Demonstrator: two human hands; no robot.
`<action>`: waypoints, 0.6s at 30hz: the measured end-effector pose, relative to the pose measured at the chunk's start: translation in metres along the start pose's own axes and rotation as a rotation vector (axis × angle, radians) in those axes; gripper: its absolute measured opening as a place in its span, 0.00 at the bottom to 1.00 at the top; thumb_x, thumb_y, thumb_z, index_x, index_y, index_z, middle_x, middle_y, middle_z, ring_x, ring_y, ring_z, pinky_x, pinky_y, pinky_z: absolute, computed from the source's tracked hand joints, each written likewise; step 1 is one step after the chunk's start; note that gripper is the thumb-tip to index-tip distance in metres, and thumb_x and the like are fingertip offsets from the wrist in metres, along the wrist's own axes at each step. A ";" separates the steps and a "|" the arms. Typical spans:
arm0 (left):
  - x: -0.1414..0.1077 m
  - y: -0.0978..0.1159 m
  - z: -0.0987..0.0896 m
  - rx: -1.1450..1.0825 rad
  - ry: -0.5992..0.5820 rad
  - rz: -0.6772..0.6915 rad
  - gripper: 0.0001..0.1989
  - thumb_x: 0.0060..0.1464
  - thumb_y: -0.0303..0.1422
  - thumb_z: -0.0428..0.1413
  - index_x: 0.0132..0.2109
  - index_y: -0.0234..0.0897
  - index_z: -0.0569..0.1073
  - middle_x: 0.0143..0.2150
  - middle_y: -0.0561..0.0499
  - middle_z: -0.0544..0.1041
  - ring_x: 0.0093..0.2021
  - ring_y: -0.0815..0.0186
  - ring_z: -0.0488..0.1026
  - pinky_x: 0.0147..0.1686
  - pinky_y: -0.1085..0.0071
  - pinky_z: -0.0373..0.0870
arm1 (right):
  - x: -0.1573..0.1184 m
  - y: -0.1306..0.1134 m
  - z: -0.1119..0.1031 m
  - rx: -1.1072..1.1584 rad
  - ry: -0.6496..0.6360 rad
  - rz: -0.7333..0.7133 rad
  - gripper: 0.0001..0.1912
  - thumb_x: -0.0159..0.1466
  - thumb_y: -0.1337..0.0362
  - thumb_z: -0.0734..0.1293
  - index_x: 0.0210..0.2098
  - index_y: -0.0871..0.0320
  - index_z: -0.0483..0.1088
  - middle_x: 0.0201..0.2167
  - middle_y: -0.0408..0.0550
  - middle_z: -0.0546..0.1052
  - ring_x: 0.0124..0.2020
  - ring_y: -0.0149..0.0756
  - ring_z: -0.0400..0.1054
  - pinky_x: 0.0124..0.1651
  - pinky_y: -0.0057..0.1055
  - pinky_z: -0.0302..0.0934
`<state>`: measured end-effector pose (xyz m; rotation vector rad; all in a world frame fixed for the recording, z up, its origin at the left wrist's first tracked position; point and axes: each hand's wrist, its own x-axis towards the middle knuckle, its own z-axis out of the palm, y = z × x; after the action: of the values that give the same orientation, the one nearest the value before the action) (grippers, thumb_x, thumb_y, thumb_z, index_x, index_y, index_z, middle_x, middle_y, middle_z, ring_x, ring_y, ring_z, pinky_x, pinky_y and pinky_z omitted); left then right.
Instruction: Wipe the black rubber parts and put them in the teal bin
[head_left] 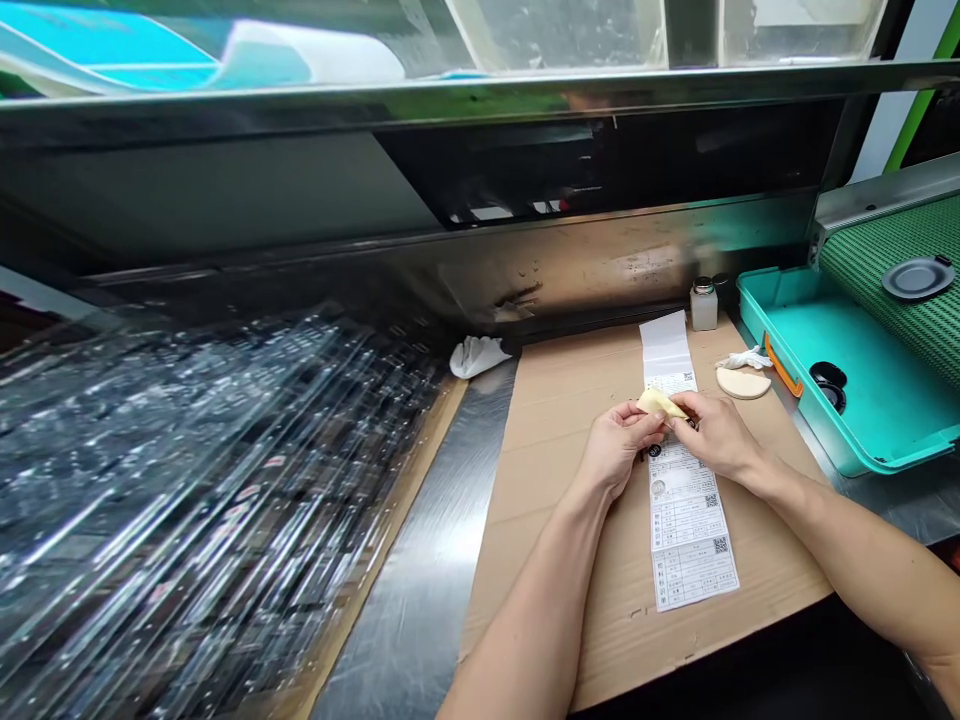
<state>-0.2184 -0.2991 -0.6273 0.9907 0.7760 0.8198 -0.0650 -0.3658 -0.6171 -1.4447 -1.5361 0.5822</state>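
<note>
Over a strip of printed paper labels [686,535], my left hand [619,445] and my right hand [720,432] meet, fingertips pinched on a small pale yellow folded piece [658,402]. Its exact kind I cannot make out. Beneath the fingers, a small black round part [654,450] lies on the labels, with a clear round one [658,488] lower down. Another dark part shows partly by my right fingers. A cream pad with a curved edge [742,383] and a crumpled white piece [744,359] lie beyond my right hand.
Cardboard [555,480] covers the worktop. Clear plastic trays [225,520], blurred, fill the left. A white glove-like bundle [477,355] and a small bottle [703,303] stand near the back. At right are a teal bin [885,400] and a green conveyor belt [870,250]. A metal shelf edge [480,100] crosses above.
</note>
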 end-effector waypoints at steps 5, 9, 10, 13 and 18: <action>0.000 0.002 0.002 -0.010 0.043 0.097 0.17 0.42 0.38 0.72 0.37 0.32 0.79 0.32 0.49 0.80 0.31 0.69 0.75 0.35 0.72 0.71 | 0.005 0.005 -0.002 0.032 0.106 0.135 0.09 0.60 0.66 0.64 0.38 0.56 0.75 0.31 0.44 0.79 0.32 0.35 0.70 0.33 0.27 0.61; 0.002 0.003 -0.005 0.072 0.125 0.177 0.18 0.48 0.44 0.68 0.37 0.34 0.77 0.31 0.51 0.79 0.29 0.68 0.74 0.32 0.72 0.70 | 0.015 0.010 -0.016 0.213 0.178 0.280 0.02 0.55 0.66 0.66 0.28 0.57 0.69 0.26 0.43 0.74 0.28 0.33 0.68 0.26 0.25 0.57; 0.003 0.003 -0.007 0.118 0.130 0.204 0.19 0.49 0.46 0.67 0.39 0.34 0.76 0.32 0.51 0.79 0.29 0.68 0.74 0.31 0.72 0.70 | 0.016 0.011 -0.019 0.281 0.150 0.284 0.03 0.54 0.65 0.67 0.28 0.57 0.68 0.25 0.43 0.74 0.28 0.33 0.68 0.26 0.25 0.58; 0.004 0.003 -0.012 0.218 0.140 0.267 0.22 0.50 0.48 0.66 0.43 0.34 0.76 0.33 0.49 0.81 0.30 0.66 0.76 0.31 0.72 0.70 | 0.019 0.010 -0.027 0.473 0.061 0.280 0.09 0.53 0.62 0.70 0.33 0.57 0.70 0.27 0.43 0.76 0.27 0.34 0.69 0.26 0.26 0.61; 0.007 0.006 -0.013 0.141 0.186 0.333 0.21 0.49 0.43 0.67 0.46 0.35 0.78 0.37 0.47 0.82 0.34 0.66 0.77 0.34 0.72 0.72 | 0.022 0.010 -0.030 0.623 0.095 0.411 0.13 0.53 0.63 0.70 0.39 0.56 0.72 0.27 0.44 0.77 0.20 0.31 0.67 0.19 0.26 0.59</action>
<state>-0.2274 -0.2863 -0.6275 1.2013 0.8478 1.1698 -0.0318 -0.3501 -0.6054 -1.2639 -0.8605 1.1054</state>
